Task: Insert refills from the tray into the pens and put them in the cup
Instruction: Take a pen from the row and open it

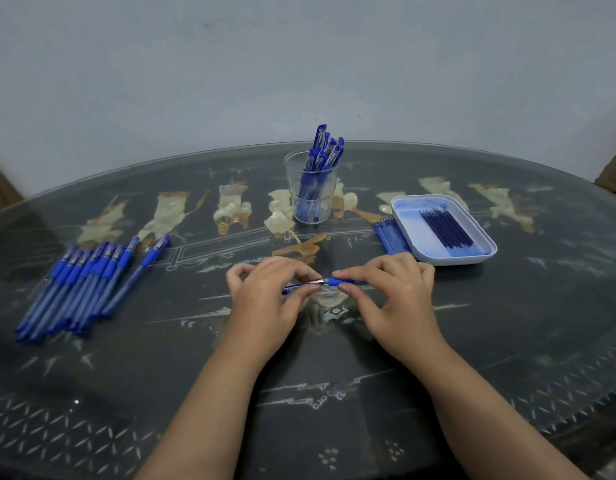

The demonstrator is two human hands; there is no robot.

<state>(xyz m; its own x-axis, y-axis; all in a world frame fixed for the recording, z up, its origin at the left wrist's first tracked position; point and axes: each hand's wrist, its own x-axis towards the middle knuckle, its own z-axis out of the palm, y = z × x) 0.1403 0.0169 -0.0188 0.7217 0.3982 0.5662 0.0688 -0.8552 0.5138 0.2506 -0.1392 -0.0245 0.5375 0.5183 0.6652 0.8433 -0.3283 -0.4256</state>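
The pen (337,281) lies level just above the table (334,393), its long axis running left to right across the body and its metal tip pointing left. The right hand (393,292) pinches it at the blue grip between thumb and forefinger, with the other fingers loosely curled. The left hand (265,292) faces it, its thumb and forefinger closed on a short blue part (290,289) right at the tip; most of that part is hidden, so it may be the cap or the barrel. The two pieces sit almost end to end on one line, so joining them looks like a straight push along that axis. The cup (311,188) of finished pens stands straight ahead beyond both hands, about equally near to each. The refills (447,228) lie in the tray (486,244), ahead on the right.
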